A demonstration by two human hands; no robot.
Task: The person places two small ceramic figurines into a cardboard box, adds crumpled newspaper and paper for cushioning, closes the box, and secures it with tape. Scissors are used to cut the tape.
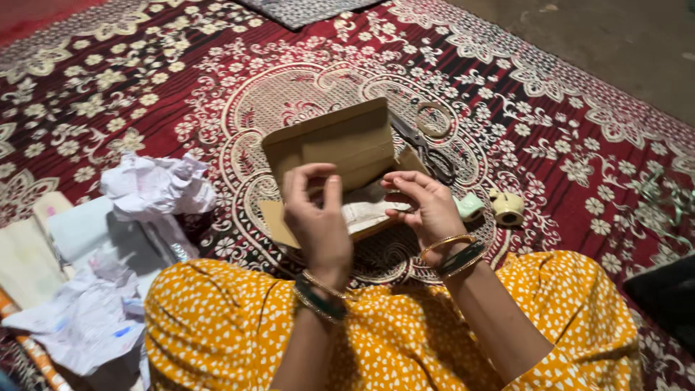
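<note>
Brown cardboard box (340, 156): open, lid flap raised and tilted toward 12 o'clock, white paper sheet (365, 210) lying inside at 5 o'clock edge, resting on patterned red rug just beyond knees, frame centre.

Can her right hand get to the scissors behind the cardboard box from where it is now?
Probably yes. The right hand sits at the cardboard box's right edge, and the scissors lie on the rug just beyond it. Nothing covers them; the raised flap stands to their left, not across the path.
</note>
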